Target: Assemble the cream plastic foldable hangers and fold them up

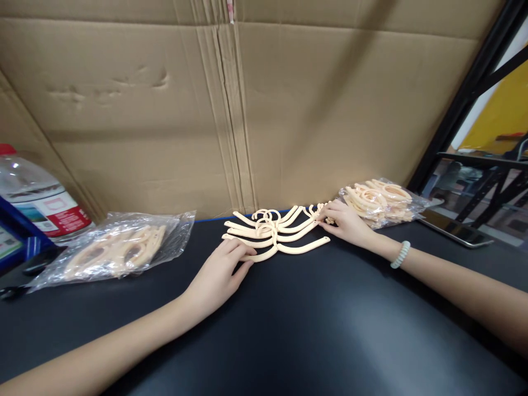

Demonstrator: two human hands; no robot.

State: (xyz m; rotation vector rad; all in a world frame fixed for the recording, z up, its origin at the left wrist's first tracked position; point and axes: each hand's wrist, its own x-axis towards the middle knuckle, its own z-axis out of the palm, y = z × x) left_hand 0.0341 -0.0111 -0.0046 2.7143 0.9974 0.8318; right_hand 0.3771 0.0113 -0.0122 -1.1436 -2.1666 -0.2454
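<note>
Fingers (243, 251) either side of cream hangers (276, 237)

On my feed this reads as a workroom or storeroom, and from here I can't tell which. I see creased brown cardboard (313, 99) standing like a wall behind a plain black tabletop (289, 330), and at the right a black metal frame (457, 96) with cross-bars, much like storage racking. One clear plastic bag (124, 247) at the left and another bag (377, 201) at the right hold pale pieces in bulk, and several pale hangers (303, 248) lie loose between them, like stock on a workbench
</note>
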